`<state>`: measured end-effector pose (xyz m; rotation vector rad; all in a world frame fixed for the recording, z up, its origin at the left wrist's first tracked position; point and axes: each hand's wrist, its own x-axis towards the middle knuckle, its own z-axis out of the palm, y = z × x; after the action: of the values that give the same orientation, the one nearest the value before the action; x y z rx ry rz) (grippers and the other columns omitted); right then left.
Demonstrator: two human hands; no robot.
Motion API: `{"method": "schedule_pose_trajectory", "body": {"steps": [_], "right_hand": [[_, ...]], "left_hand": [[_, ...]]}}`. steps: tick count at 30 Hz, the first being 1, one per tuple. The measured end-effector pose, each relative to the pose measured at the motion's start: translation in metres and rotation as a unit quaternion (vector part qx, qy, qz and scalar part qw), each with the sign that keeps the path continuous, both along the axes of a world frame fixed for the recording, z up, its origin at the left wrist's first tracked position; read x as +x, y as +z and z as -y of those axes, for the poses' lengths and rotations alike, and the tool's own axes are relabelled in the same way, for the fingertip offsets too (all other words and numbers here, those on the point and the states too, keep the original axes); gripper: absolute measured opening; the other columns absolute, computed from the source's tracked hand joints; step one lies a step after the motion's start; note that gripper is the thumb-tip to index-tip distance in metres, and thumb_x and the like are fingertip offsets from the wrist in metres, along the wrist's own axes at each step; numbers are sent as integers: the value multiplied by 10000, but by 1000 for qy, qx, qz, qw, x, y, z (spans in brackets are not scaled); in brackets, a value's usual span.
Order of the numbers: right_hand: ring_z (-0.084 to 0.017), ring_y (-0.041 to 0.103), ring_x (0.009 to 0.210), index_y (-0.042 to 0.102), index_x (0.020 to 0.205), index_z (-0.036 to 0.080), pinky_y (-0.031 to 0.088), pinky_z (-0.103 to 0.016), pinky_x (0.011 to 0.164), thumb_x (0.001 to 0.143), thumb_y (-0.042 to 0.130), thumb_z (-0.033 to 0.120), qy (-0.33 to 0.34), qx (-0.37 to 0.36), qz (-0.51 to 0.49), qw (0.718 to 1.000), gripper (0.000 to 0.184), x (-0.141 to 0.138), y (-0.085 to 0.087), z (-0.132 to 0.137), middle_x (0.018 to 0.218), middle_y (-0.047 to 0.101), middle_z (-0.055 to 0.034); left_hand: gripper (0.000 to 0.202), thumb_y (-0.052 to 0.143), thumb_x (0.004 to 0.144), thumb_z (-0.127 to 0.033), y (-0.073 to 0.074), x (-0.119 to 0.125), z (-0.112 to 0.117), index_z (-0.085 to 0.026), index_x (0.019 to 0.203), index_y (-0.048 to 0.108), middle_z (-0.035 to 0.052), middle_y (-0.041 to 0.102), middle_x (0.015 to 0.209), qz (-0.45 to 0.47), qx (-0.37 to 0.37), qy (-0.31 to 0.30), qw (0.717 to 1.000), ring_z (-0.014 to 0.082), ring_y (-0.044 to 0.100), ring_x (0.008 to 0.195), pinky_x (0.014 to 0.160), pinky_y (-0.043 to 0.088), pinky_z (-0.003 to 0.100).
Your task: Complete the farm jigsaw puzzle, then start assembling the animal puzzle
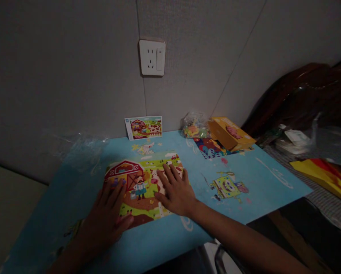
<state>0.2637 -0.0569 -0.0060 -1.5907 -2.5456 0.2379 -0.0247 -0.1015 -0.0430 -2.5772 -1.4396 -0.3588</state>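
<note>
Cardboard farm puzzle (141,195) on blue mat (164,239).
Left hand (109,215) and right hand (177,192) press it, palms spread empty, probably seating pieces.

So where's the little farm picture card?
In the head view the picture card stands against the wall at the back of the blue mat, right below the wall socket, behind the farm puzzle and left of the plastic bag of pieces.

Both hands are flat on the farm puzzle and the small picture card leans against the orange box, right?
Not quite. The head view shows the left hand and right hand flat on the farm puzzle, but the small picture card leans against the wall, apart from the orange box.
</note>
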Motion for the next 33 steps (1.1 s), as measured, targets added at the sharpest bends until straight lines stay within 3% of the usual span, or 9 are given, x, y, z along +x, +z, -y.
{"method": "schedule_pose_trajectory", "body": {"steps": [4, 7, 9, 12, 15, 19, 23, 27, 33], "right_hand": [[-380, 121, 1503, 230, 1569, 260, 96, -710, 1112, 916, 303, 701, -8, -5, -13, 1000, 791, 2, -1, 11, 1640, 135, -140], [-396, 174, 1485, 257, 1559, 279, 150, -712, 1094, 873, 345, 755, -10, -14, -23, 1000, 839, 2, 3, 9, 1634, 179, -153], [-418, 217, 1463, 332, 1529, 285, 210, -700, 1071, 837, 358, 798, -24, -16, -26, 999, 862, -3, 8, -2, 1622, 222, -172], [-477, 217, 1439, 386, 1503, 259, 210, -720, 1050, 807, 341, 837, -56, -17, -21, 998, 905, -16, 13, -31, 1608, 245, -198], [-495, 165, 1449, 340, 1522, 289, 129, -761, 1050, 811, 322, 839, -55, -33, -15, 998, 899, -29, 12, -58, 1619, 234, -161], [-472, 193, 1441, 359, 1507, 271, 112, -753, 1061, 835, 297, 818, -55, 2, -21, 998, 869, -34, 6, -70, 1574, 331, -151], [-459, 233, 1417, 369, 1495, 294, 131, -743, 1059, 812, 310, 842, -71, 15, -16, 997, 878, -31, 3, -61, 1560, 351, -129], [-458, 257, 1398, 393, 1483, 284, 148, -741, 1051, 817, 273, 848, -82, 31, -13, 996, 881, -22, 3, -40, 1536, 383, -136], [-452, 244, 1411, 347, 1513, 292, 171, -715, 1056, 810, 262, 861, -92, 44, 9, 995, 908, 11, 0, -6, 1553, 366, -130]], "left_hand": [[927, 583, 845, -506, 9, -1, 1, -164, 1582, 136, 151, 315, 1591, -4, 0, -28, 1000, 436, 183, 1475, 1151, 296, 594], [934, 624, 812, -488, 15, -2, -3, -193, 1578, 178, 131, 362, 1571, 8, 2, -46, 999, 409, 239, 1462, 1160, 300, 551], [948, 674, 754, -498, 17, -2, -7, -230, 1561, 255, 131, 380, 1559, 13, -4, -54, 998, 416, 282, 1440, 1159, 289, 557], [912, 714, 677, -566, 21, 0, -11, -305, 1496, 409, 140, 356, 1570, -7, -31, -45, 998, 483, 288, 1415, 1127, 204, 675], [820, 676, 729, -545, 25, 1, -8, -329, 1481, 431, 114, 291, 1606, -19, -57, -56, 997, 476, 256, 1434, 1129, 150, 691], [749, 631, 805, -470, 30, -3, 4, -332, 1501, 392, 99, 263, 1618, -12, -62, -83, 995, 442, 224, 1460, 1137, 204, 663], [736, 600, 848, -406, 32, -5, 14, -322, 1528, 330, 108, 287, 1607, -9, -59, -96, 994, 419, 236, 1464, 1131, 230, 670], [767, 584, 860, -356, 36, -1, 26, -325, 1551, 253, 93, 168, 1645, -19, -76, -109, 991, 418, 178, 1483, 1117, 253, 685], [768, 578, 867, -345, 39, 13, 51, -362, 1550, 228, 46, 149, 1650, 0, -92, -138, 986, 386, 216, 1482, 1124, 312, 626]]}}
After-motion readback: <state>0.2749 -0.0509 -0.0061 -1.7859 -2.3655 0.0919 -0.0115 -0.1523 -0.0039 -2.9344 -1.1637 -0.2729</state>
